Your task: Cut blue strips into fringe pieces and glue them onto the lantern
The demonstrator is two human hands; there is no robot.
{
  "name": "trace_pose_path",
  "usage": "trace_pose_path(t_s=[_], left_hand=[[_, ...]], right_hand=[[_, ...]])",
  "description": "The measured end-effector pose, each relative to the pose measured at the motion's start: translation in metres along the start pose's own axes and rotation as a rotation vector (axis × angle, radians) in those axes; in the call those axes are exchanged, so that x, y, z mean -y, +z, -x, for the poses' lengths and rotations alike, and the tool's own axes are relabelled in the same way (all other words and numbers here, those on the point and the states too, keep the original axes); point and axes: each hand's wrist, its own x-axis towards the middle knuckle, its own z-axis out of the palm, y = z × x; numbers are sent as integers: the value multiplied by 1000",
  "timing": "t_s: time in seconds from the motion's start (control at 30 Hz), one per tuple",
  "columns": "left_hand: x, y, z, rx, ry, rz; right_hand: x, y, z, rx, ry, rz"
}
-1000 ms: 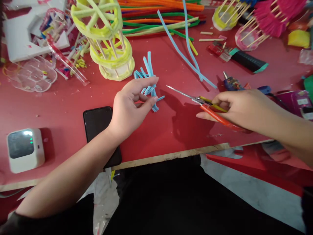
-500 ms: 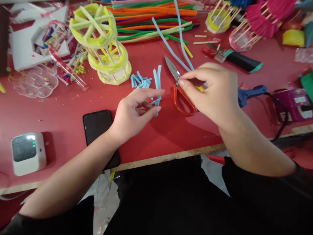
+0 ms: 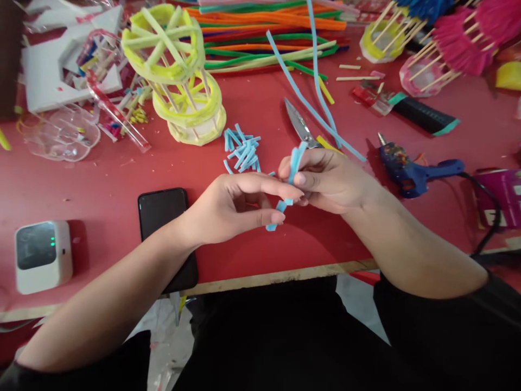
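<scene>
My left hand [image 3: 236,209] and my right hand [image 3: 329,179] meet over the red table [image 3: 101,179], both pinching short light-blue pipe-cleaner pieces [image 3: 293,165]. The right thumb and fingers hold the upright pieces; the left fingertips grip their lower ends. A small heap of cut blue pieces [image 3: 243,149] lies just beyond the left hand. The scissors [image 3: 300,126] lie on the table behind my right hand, handles hidden by it. Two long blue pipe cleaners [image 3: 309,103] run away from the scissors.
A yellow pipe-cleaner lantern frame [image 3: 179,76] stands at the back left. A black phone [image 3: 163,217] and a white device [image 3: 40,255] lie near the front edge. A blue glue gun [image 3: 411,168] lies at the right. Coloured pipe cleaners [image 3: 264,38] and stick crafts [image 3: 423,49] crowd the back.
My right hand laid the scissors down on the table and came over to the left hand. Both hands now pinch the blue pieces, lifted nearer to me.
</scene>
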Motion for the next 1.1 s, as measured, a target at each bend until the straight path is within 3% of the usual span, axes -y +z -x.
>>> trace_pose_path(t_s=[0.1, 0.2, 0.4, 0.63, 0.83, 1.1], left_hand=[[1, 0, -1, -40, -7, 29], [6, -2, -2, -184, 9, 30], [15, -5, -5, -398, -4, -37], [14, -4, -6, -379, 1, -30], [12, -2, -6, -326, -10, -20], [6, 0, -6, -284, -146, 145]], right_hand=[[4, 2, 1, -108, -57, 62], [10, 3, 2, -243, -126, 125], [8, 12, 6, -274, -177, 218], [-3, 19, 5, -174, -183, 242], [-7, 18, 5, -186, -203, 261], [-10, 22, 7, -197, -245, 301]])
